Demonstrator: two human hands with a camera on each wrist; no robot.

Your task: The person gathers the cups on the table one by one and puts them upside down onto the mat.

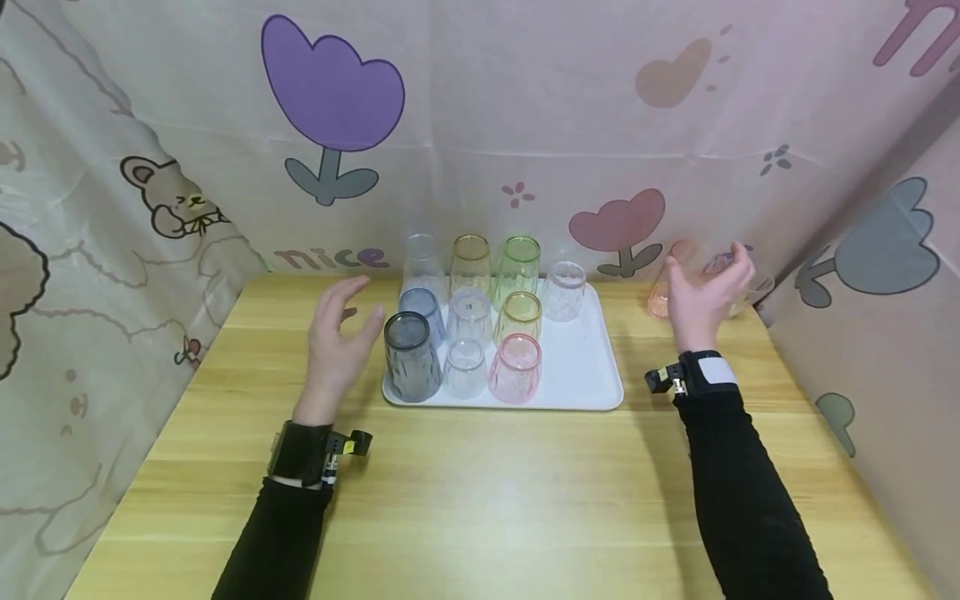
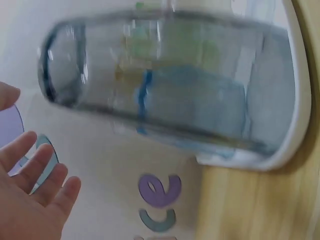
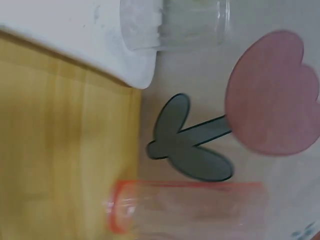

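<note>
while both hands (image 1: 339,333) (image 1: 705,296) hover open and empty, the ribbed grey cup (image 1: 412,357) stands upright.

Wooden table (image 1: 480,500) amid flower-printed curtains (image 1: 570,108), bear print (image 1: 176,200) leftward.

A staged tabletop recording booth is indicated rather than a lived-in room. A light wooden table (image 1: 480,500) is enclosed on three sides by a hung, creased fabric backdrop printed with tulips and bears (image 1: 525,125). Coloured plastic tumblers (image 1: 517,367) are set on a white rectangular tray (image 1: 585,375).
</note>
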